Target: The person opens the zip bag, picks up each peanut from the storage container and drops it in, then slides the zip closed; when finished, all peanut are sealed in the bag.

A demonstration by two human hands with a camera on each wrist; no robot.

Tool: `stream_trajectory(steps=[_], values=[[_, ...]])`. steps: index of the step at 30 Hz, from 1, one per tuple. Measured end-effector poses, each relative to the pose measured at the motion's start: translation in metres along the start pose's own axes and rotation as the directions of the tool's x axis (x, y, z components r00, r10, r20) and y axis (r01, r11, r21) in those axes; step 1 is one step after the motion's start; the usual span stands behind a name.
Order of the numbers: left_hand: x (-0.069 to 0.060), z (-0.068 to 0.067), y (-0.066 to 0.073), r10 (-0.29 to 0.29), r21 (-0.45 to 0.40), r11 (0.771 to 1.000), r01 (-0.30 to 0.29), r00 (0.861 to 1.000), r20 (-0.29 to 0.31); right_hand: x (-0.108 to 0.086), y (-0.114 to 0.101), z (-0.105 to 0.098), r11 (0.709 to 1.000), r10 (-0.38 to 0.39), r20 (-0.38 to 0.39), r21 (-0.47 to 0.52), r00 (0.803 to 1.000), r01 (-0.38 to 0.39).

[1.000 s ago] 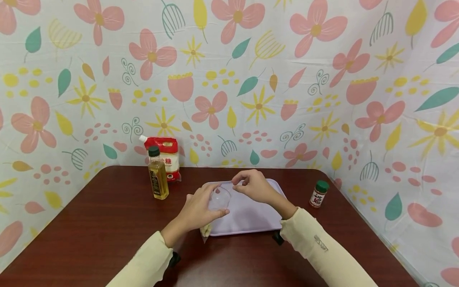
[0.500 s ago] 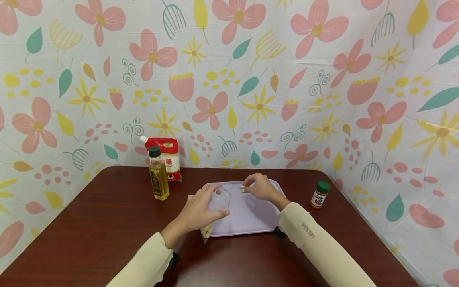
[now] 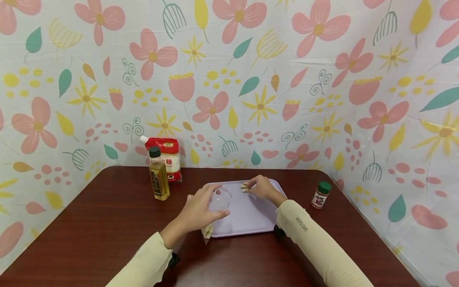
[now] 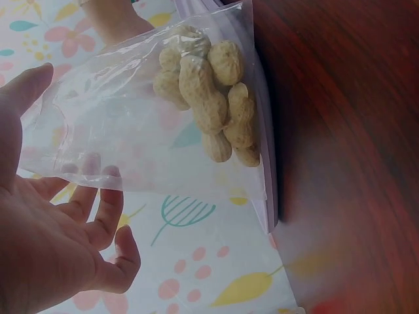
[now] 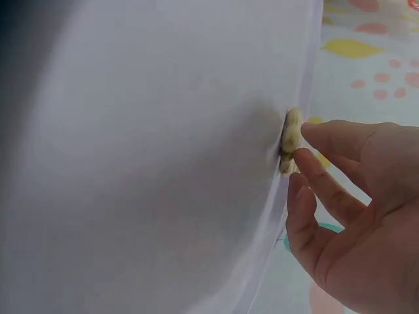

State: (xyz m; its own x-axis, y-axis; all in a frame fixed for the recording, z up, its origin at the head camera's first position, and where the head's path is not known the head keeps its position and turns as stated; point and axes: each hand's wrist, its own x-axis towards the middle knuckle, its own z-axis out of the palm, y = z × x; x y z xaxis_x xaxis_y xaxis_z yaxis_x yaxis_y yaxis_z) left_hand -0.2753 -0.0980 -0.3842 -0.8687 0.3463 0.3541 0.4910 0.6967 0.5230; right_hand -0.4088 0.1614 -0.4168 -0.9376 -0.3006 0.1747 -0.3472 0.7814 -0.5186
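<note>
My left hand (image 3: 202,207) grips the mouth of a clear plastic bag (image 3: 220,199), thumb and fingers spread around its sides. In the left wrist view, several unshelled peanuts (image 4: 203,98) lie in the far end of the bag (image 4: 124,118), and the left hand (image 4: 72,216) is at its mouth. My right hand (image 3: 263,188) is low over the back of the lilac tray (image 3: 247,217), beside peanuts (image 3: 244,187). In the right wrist view, the thumb and forefinger of the right hand (image 5: 360,196) are slightly apart at the near side of the peanuts (image 5: 291,140).
An oil bottle (image 3: 159,177) with a dark cap stands at the back left, in front of a red and white sugar pouch (image 3: 172,159). A green-lidded jar (image 3: 320,195) stands right of the tray. Behind the table (image 3: 107,223) hangs a floral curtain (image 3: 222,107).
My right hand has moved slightly right and down over the tray. Peanuts now show at its fingertips by the tray's back edge. The left hand and bag have barely moved.
</note>
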Motion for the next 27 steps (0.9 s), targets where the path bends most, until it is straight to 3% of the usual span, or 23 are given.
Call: stream_trajectory(steps=[6,14,21,27], values=[[0.0,0.001,0.0,0.002,0.001,1.0,-0.002,1.0,0.004,0.001,0.006,0.002,0.999,0.025,0.028,-0.027,0.999,-0.024],[-0.001,0.001,0.0,0.012,-0.004,1.0,-0.012,1.0,-0.005,0.004,0.006,0.009,0.994,0.095,-0.01,-0.054,0.995,-0.095],[-0.002,0.003,0.001,0.01,-0.01,1.0,-0.011,1.0,-0.009,0.005,-0.001,0.012,0.988,0.098,-0.022,-0.12,0.995,-0.1],[-0.002,0.003,0.002,0.013,-0.02,1.0,-0.014,1.0,-0.004,0.005,-0.006,0.015,0.988,0.099,-0.017,-0.119,0.995,-0.1]])
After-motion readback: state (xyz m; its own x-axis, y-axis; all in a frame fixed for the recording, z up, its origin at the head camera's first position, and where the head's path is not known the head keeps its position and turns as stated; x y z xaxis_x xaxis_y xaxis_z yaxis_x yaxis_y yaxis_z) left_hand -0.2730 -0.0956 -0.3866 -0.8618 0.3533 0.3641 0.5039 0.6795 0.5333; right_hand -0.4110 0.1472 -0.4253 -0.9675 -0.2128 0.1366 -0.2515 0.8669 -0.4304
